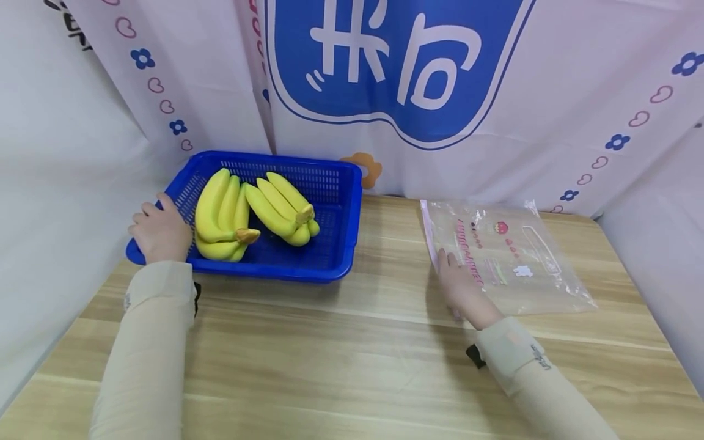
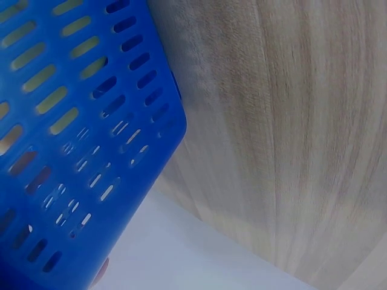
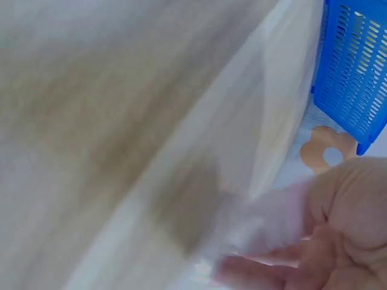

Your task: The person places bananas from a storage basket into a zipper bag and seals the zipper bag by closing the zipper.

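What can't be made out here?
Left wrist view: most of the left hand, behind the blue slotted plastic basket or out of frame.
Head view: part of the basket's rim, covered by that hand.
Right wrist view: whether the right hand pinches the clear printed plastic bag; blurred.

Your head camera looks forward and down; your left-wrist camera closely faces the blue basket (image 1: 275, 271), which your right-wrist camera shares from farther off.
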The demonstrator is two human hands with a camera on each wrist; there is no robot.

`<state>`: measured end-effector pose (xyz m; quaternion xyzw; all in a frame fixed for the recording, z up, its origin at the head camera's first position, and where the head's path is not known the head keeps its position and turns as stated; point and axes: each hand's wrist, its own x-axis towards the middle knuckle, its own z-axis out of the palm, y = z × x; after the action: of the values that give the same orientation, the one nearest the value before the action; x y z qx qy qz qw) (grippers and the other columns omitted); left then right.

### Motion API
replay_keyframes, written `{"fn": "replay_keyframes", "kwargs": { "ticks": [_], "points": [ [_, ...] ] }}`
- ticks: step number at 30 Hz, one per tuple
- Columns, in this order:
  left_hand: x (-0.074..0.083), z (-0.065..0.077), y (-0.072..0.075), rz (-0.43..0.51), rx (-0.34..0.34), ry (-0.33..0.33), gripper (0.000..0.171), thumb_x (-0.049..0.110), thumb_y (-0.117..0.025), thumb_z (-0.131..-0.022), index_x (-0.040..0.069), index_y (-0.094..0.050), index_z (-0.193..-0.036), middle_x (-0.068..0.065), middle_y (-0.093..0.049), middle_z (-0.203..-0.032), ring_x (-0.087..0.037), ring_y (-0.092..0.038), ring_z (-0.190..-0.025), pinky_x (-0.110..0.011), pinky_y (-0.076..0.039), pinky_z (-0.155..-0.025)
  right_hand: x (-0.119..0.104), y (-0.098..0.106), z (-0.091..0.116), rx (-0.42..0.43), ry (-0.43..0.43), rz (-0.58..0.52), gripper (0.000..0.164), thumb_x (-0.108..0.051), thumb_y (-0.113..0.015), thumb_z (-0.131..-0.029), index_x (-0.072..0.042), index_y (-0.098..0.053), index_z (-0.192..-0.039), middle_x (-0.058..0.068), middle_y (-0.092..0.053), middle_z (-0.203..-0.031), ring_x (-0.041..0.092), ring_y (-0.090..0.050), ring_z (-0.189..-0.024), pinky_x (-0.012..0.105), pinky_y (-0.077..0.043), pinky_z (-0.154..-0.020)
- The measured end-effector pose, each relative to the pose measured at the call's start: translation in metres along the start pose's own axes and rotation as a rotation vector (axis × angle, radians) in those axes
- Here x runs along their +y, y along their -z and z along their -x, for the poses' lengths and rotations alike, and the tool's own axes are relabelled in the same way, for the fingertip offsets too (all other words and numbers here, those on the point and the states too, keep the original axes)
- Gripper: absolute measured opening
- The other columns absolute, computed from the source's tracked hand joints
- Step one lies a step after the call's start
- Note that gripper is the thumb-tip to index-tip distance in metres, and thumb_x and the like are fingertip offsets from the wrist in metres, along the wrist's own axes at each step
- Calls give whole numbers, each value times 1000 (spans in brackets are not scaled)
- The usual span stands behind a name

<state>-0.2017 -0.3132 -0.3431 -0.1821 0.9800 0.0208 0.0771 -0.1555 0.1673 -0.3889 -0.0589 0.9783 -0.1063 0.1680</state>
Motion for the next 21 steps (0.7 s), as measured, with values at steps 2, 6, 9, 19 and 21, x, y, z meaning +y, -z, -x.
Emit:
{"fn": "replay_keyframes", "kwargs": {
  "ticks": [2,6,9,19,21],
  "points": [
    [0,-1,-1,2,2,-1,70,19,-33,-99,-16,7,-145,-53,-22,-132,-65,-30,-118,-67,-34,-100,0,4,2,32,5,-43,75,23,-38,-81,7,-13,-149,44,-16,-146,62,-39,-122,65,-41,-96],
    [-1,-2,-1,5,8,-1,70,19,-33,-99,-15,7,-145,-52,-23,-131,-65,-31,-118,-67,-34,-100,1,10,3,183,39,-58,53,14,-36,-90,5,-34,-143,48,-22,-141,56,-56,-101,56,-54,-76],
    [-1,-2,-1,8,9,-2,70,19,-33,-99,-15,6,-145,-53,-23,-131,-65,-31,-118,-67,-34,-99,1,11,6,339,78,46,32,11,-43,-89,15,-50,-121,46,-41,-127,48,-62,-83,48,-56,-64],
    [-1,-3,-3,11,10,-4,68,18,-31,-99,-16,6,-145,-53,-23,-131,-65,-32,-117,-67,-35,-99,-4,15,10,590,26,196,39,9,-52,-83,22,-49,-120,34,-55,-111,45,-60,-93,53,-55,-68],
    [-2,-3,-4,13,12,-1,67,18,-31,-99,-16,6,-145,-53,-23,-131,-65,-32,-118,-67,-35,-99,-5,17,11,555,16,179,48,8,-54,-82,23,-42,-126,38,-48,-126,51,-55,-107,57,-53,-83]
  ]
}}
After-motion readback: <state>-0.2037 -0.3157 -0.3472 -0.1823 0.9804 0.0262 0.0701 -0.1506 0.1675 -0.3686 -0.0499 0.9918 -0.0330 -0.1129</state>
